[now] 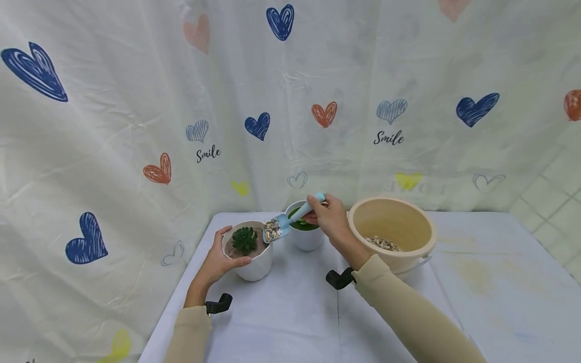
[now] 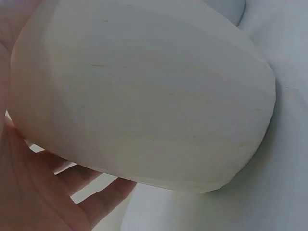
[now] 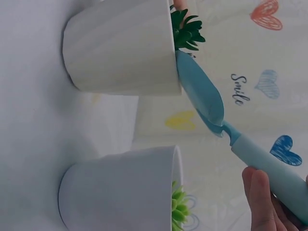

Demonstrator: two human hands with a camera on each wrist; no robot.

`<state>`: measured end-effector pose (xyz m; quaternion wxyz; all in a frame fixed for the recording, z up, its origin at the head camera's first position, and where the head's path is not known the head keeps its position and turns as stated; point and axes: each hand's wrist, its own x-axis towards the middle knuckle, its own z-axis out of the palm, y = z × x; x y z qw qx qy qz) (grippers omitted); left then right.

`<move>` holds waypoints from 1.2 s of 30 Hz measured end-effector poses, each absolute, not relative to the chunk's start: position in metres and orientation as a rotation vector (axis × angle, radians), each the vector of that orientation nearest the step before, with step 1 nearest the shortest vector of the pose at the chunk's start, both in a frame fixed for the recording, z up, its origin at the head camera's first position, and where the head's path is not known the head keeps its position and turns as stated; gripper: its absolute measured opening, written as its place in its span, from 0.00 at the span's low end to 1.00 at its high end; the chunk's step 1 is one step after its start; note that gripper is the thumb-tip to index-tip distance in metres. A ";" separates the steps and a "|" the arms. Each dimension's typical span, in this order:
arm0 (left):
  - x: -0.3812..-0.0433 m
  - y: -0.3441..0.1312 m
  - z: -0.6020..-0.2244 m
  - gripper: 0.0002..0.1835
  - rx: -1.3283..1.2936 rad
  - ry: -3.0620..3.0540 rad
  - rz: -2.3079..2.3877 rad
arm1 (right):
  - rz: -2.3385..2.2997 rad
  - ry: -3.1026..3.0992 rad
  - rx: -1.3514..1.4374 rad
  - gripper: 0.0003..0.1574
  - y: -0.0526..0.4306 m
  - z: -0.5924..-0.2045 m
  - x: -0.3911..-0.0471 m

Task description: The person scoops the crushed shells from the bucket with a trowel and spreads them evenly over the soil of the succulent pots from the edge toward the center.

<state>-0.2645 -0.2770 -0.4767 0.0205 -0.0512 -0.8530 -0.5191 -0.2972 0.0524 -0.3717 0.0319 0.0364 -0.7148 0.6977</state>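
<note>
The blue scoop (image 1: 297, 214) slants downward from the fingers (image 3: 260, 195) of the right hand (image 1: 335, 218).

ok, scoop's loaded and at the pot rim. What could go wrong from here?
1. The blue scoop carries loose pebbles at the rim of the white pot the left hand holds; an early tilt might drop some on the table.
2. The dark green succulent sits close to the scoop's tip; a fast pour could partly cover it.
</note>
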 end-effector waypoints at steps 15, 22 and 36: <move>-0.268 -0.277 -0.485 0.61 -0.255 -2.489 -1.906 | 2.040 -2.225 0.159 0.21 0.049 -0.373 -0.295; -0.267 -0.278 -0.488 0.59 -0.261 -2.484 -1.928 | 2.036 -2.217 0.162 0.21 0.051 -0.373 -0.295; -0.267 -0.279 -0.485 0.59 -0.266 -2.485 -1.957 | 2.023 -2.192 0.225 0.22 0.050 -0.372 -0.296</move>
